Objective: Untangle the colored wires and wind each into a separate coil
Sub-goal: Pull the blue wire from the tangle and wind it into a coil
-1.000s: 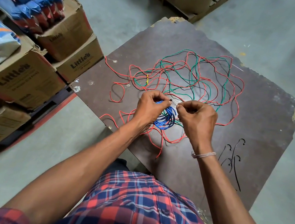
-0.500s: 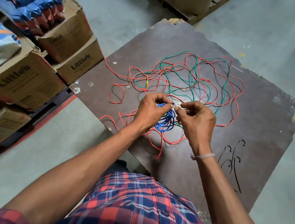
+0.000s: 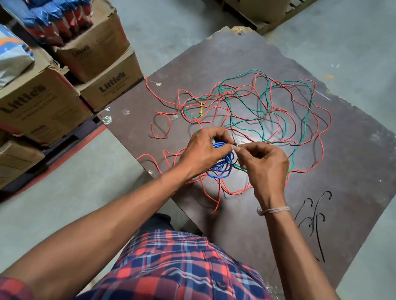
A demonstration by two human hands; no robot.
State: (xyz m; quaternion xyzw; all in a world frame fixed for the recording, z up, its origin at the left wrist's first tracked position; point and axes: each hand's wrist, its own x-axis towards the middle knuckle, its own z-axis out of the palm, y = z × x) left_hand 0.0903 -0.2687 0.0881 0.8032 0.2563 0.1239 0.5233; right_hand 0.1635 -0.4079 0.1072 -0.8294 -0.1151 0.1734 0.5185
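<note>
Lying across the middle of the dark brown tabletop (image 3: 358, 157) is a loose tangle of red wire (image 3: 323, 131) and green wire (image 3: 306, 114). Hanging at the tangle's near edge is a blue wire coil (image 3: 221, 167), which the left hand (image 3: 204, 154) is gripping with curled fingers. Touching it from the right, the right hand (image 3: 264, 168) is pinching something small at the coil's top; what it is cannot be told.

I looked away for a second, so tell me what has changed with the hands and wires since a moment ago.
Almost nothing. The left hand still holds the blue coil, and the right hand still pinches something small at its top, too small to identify. The red wire and green wire lie tangled as before.
</note>
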